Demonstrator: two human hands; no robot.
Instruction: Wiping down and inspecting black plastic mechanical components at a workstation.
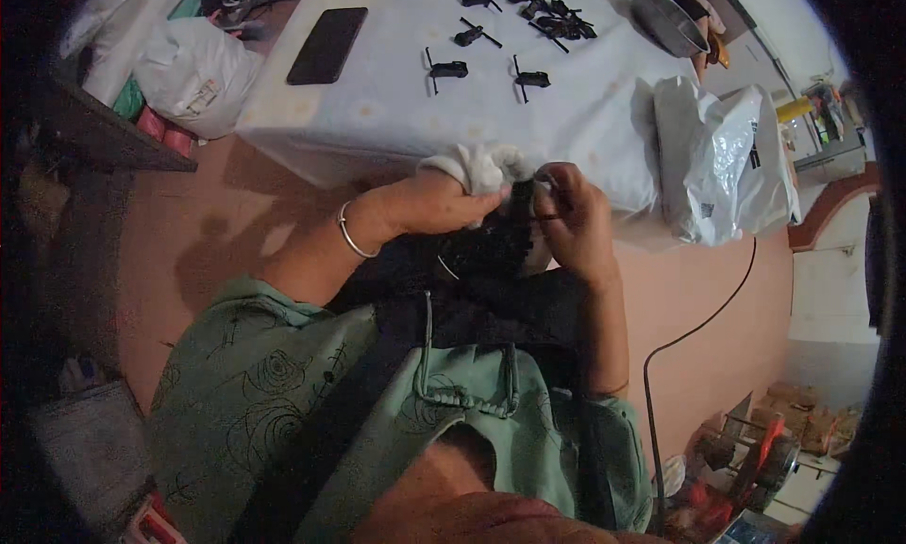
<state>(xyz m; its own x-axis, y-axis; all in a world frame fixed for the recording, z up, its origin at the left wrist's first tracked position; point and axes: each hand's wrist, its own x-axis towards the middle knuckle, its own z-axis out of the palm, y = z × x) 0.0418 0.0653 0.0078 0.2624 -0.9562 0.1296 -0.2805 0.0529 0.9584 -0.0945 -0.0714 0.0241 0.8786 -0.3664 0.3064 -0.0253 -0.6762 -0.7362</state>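
Observation:
My left hand (436, 202) is closed on a bunched white cloth (483, 165), a metal bangle on its wrist. My right hand (573, 216) pinches the top of a black piece (491, 247) that hangs between both hands down toward my lap; what exactly it is I cannot tell. Both hands meet just in front of the near edge of a table with a white cover (396, 100). On that table lie several small black parts (528, 16), two of them (448, 69) closest to me.
A black phone (327, 45) lies on the table's left. A metal bowl (668, 17) sits at its far right. White plastic bags (727, 157) hang off the right edge, another bag (193, 72) stands left. A black cable (698, 327) runs across the reddish floor.

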